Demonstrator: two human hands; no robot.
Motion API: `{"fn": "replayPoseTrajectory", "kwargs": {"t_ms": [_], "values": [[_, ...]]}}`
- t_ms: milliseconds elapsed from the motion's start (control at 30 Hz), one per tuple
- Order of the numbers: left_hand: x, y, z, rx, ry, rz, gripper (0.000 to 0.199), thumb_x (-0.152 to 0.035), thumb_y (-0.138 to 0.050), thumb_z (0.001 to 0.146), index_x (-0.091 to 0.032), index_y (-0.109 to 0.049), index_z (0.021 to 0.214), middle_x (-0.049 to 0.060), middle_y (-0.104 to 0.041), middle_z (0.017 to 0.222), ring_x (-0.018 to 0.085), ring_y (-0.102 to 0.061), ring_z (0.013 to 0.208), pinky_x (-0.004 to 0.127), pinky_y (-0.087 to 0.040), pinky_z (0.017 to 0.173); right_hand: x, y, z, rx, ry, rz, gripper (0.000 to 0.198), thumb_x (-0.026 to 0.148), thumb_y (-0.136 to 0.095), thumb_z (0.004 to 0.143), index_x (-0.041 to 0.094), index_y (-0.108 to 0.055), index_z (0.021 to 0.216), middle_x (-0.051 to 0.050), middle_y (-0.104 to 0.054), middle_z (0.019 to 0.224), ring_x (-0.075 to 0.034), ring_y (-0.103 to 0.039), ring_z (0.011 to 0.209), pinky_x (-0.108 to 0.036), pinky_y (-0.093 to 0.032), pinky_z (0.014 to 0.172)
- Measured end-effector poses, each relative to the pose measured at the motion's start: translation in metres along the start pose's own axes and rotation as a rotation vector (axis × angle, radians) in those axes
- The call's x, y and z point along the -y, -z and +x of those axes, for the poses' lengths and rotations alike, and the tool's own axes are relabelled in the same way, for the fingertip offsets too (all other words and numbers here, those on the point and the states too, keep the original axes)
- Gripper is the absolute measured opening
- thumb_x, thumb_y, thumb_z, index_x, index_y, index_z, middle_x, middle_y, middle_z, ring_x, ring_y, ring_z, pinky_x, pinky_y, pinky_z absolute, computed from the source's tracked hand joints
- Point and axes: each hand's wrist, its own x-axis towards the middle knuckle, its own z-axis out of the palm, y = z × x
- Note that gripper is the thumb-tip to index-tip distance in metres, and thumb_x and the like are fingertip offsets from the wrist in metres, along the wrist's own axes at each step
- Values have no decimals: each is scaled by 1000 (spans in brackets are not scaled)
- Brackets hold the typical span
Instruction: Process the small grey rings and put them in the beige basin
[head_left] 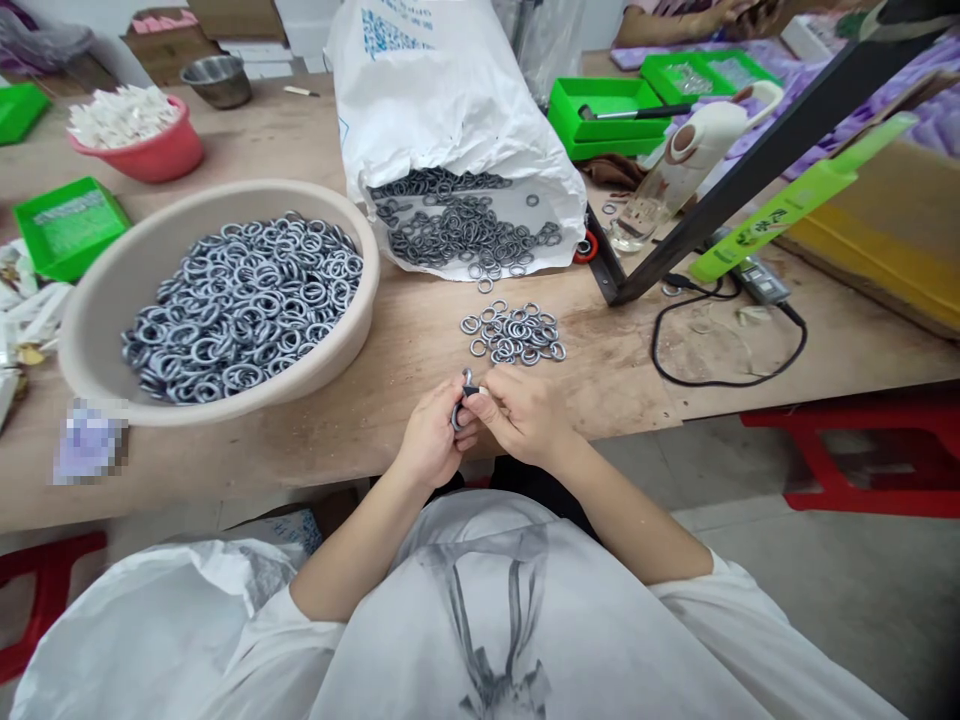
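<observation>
My left hand (433, 432) and my right hand (521, 415) meet at the near edge of the wooden table (637, 370). Together they pinch a small stack of grey metal rings (463, 397) between the fingertips. Just beyond the hands lies a small loose pile of rings (514, 334) on the table. To the left stands a large beige basin (105, 310) heaped with several rings (240, 300). A white sack (442, 90) lies on its side behind the pile, spilling more rings (465, 225) from its mouth.
A black slanted bar (750, 170) and a black cable (720, 375) lie to the right, with a green strip (795, 200) and a bottle (690, 150). Green trays (607, 115), a red bowl (142, 150) and a steel bowl (217, 80) sit farther back. Another person's arm (675, 20) shows at the top right.
</observation>
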Motion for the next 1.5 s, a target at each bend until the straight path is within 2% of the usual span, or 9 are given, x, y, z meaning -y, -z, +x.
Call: {"fn": "replayPoseTrajectory", "kwargs": {"t_ms": [200, 400, 533, 667, 800, 967, 1200, 1333, 1500], "values": [[-1, -2, -5, 35, 18, 25, 35, -37, -70, 79, -19, -42, 67, -9, -32, 52, 3, -22, 40, 15, -21, 37, -4, -2, 3, 28, -15, -27, 53, 53, -29, 102, 20, -59, 76, -4, -60, 72, -17, -51, 67, -30, -28, 62], [-4, 7, -12, 126, 56, 57, 38, -41, -70, 79, -17, -45, 63, -8, -35, 52, 4, -25, 41, 16, -23, 38, -40, -2, 32, 45, -399, -195, 47, 49, -32, 103, 20, -64, 84, -6, -69, 82, -21, -59, 74, -30, -27, 61], [-11, 20, -4, 15, 7, -19, 24, -34, -70, 78, -16, -55, 74, -8, -37, 54, 4, -30, 42, 17, -28, 39, -45, -15, 53, 131, -318, -391, 36, 50, -50, 97, 20, -66, 110, -12, -69, 112, -26, -64, 90, -31, -35, 66], [-16, 32, 6, -25, -10, -57, 19, -23, -66, 75, -18, -61, 92, -8, -40, 56, 7, -35, 42, 18, -32, 40, -41, -23, 65, 218, -283, -464, 28, 36, -52, 96, 17, -67, 111, -16, -65, 119, -28, -65, 94, -33, -40, 68], [-16, 37, 13, -91, -9, -79, 11, -26, -63, 74, -19, -55, 76, -6, -42, 57, 8, -40, 43, 19, -33, 38, -37, -17, 60, 122, -266, -91, 20, 32, -51, 96, 18, -65, 92, -9, -67, 98, -22, -61, 86, -32, -40, 71], [-8, 22, 15, -64, 17, -41, 36, -49, -73, 77, -18, -56, 79, -7, -42, 57, 6, -38, 43, 16, -29, 36, -22, -24, 32, -55, -200, 709, 23, 41, -54, 93, 20, -59, 86, 0, -61, 80, -16, -57, 77, -30, -43, 74], [15, 3, 13, -102, -224, 13, 54, -67, -77, 66, -18, -58, 79, -6, -46, 56, 6, -38, 45, 17, -34, 37, -9, -51, 3, -356, -289, 673, 30, 52, -53, 94, 23, -59, 88, -3, -60, 86, -19, -60, 85, -34, -48, 81], [17, 2, 14, -139, -231, 6, 51, -60, -82, 64, -19, -53, 76, -7, -46, 57, 6, -38, 44, 17, -32, 36, -2, -53, 0, -315, -327, 690, 27, 52, -59, 89, 24, -59, 89, -5, -60, 89, -21, -60, 85, -35, -51, 76], [6, 5, 9, 4, -156, 92, 47, -56, -81, 68, -18, -54, 74, -8, -41, 52, 4, -32, 41, 16, -28, 35, -8, -32, 13, -152, -197, 871, 32, 38, -70, 77, 22, -61, 103, -3, -63, 97, -18, -60, 87, -33, -50, 80]]}}
